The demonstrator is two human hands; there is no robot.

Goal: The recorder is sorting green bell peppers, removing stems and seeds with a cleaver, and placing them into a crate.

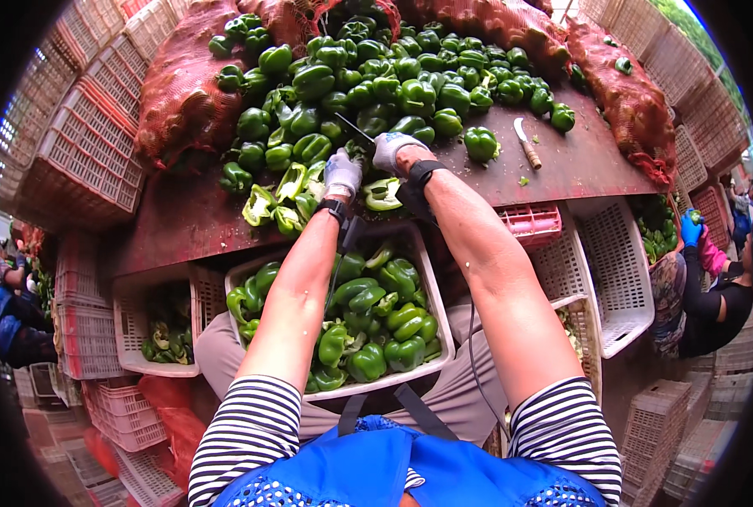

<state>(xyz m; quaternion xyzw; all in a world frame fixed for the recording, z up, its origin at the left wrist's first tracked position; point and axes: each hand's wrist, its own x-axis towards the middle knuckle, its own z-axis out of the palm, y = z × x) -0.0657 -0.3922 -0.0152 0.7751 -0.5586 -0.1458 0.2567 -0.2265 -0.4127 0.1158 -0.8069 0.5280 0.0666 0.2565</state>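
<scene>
My right hand (391, 155), in a pale glove, grips a knife whose thin dark blade (355, 128) points up and to the left over the pepper pile. Close beside it, my left hand (343, 174), also gloved, is closed round a green bell pepper (356, 150), largely hidden between the two hands. Cut pepper halves (290, 182) with pale insides lie left of my left hand, and another cut half (382, 194) sits below my right hand. Whole green bell peppers (376, 84) are heaped beyond both hands.
A crate (441, 317) of cut peppers sits at my lap. On the reddish table (169, 221), a second knife (529, 145) with a wooden handle lies right. Red mesh sacks (186, 97) line the back. Crates (89, 148) are stacked around; a co-worker (714, 291) is at right.
</scene>
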